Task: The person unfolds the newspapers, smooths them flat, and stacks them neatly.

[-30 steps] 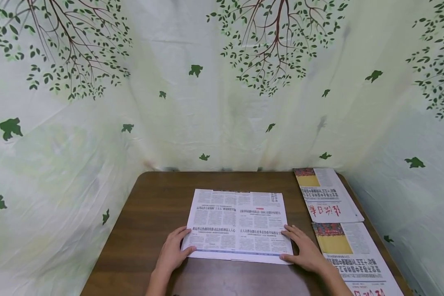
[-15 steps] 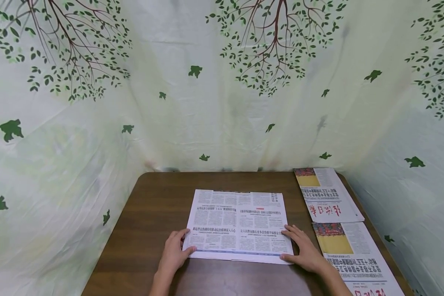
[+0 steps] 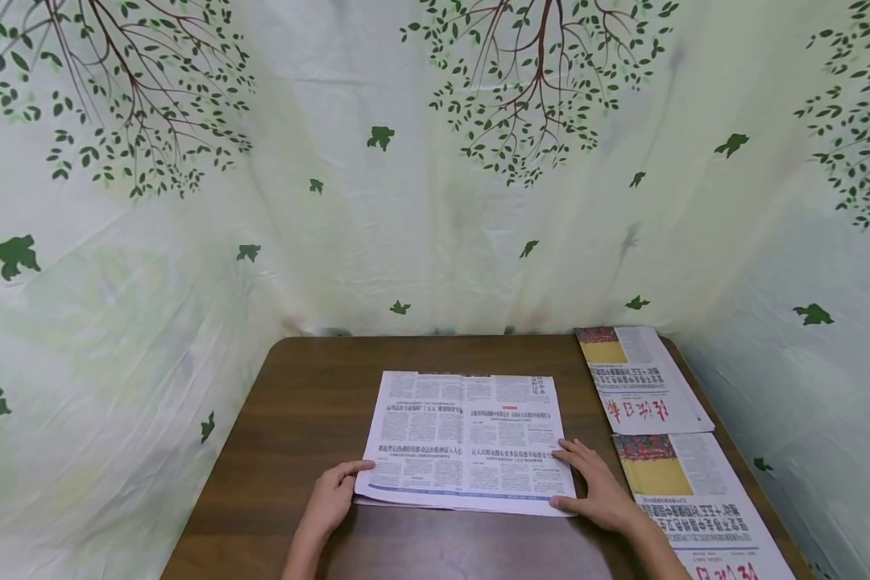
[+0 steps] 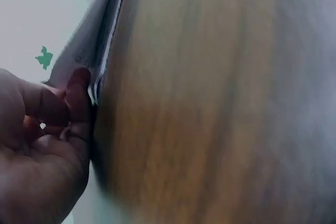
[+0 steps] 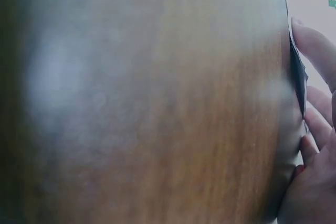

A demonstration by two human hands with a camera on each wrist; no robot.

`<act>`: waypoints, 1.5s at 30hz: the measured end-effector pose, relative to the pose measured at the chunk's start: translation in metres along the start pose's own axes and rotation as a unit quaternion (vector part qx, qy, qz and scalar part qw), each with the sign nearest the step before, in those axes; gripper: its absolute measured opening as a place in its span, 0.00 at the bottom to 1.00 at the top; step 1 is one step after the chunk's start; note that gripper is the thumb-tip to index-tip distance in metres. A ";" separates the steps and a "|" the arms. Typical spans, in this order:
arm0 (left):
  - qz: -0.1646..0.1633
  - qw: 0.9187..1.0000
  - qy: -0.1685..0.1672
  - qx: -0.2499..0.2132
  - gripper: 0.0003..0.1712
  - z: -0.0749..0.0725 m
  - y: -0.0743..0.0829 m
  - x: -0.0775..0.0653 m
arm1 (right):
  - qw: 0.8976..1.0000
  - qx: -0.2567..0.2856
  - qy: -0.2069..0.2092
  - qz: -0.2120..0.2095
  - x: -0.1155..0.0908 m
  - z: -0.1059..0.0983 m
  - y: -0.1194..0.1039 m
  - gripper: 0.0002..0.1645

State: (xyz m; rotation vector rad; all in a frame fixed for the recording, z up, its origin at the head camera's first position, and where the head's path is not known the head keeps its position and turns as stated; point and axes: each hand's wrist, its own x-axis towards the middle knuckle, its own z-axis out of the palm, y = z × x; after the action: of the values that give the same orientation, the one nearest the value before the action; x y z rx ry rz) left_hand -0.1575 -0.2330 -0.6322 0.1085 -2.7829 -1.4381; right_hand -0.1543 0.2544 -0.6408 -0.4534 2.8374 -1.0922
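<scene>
A folded newspaper [image 3: 464, 443] lies on the brown table in front of me, its printed page up and a blue line along its near edge. My left hand [image 3: 328, 499] pinches its near left corner, where the top layers bulge a little away from those underneath. In the left wrist view the left hand [image 4: 47, 145] has its fingers bent at the paper's edge. Along the right edge, my right hand [image 3: 600, 491] rests with the thumb at the near corner and the fingers extended, touching the paper. The right wrist view shows the right hand [image 5: 315, 124] beside that edge.
Two more folded newspapers, a far one [image 3: 641, 379] and a nearer one [image 3: 703, 507], lie along the right side of the table [image 3: 261, 483]. A pale curtain [image 3: 442, 242] printed with leaves and branches hangs behind and at both sides.
My left hand has shifted from resting along the left edge to pinching the near left corner, which has risen slightly. The right hand stays in place.
</scene>
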 end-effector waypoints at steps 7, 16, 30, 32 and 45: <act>-0.016 0.999 -0.005 -0.032 0.19 0.000 -0.002 -0.002 | 1.000 0.000 0.003 -0.007 0.000 0.001 0.003 0.50; 0.084 0.995 0.020 0.058 0.25 -0.002 0.003 0.004 | 1.000 0.009 0.002 0.001 0.002 0.004 0.006 0.51; 0.175 0.969 -0.011 0.173 0.17 -0.002 0.004 0.019 | 1.000 0.007 0.013 -0.002 0.001 0.003 0.003 0.50; 0.186 0.970 0.001 0.155 0.15 -0.003 0.002 0.019 | 1.000 0.011 0.012 -0.001 0.001 0.003 0.004 0.50; 0.136 0.983 0.023 0.123 0.13 -0.007 -0.005 0.020 | 0.999 -0.022 0.018 -0.032 0.001 0.003 0.004 0.36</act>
State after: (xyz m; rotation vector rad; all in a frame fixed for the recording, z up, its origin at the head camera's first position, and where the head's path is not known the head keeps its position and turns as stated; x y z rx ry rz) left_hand -0.1773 -0.2426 -0.6329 -0.2263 -2.7890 -1.0170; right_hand -0.1559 0.2545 -0.6454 -0.5357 2.9019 -1.0617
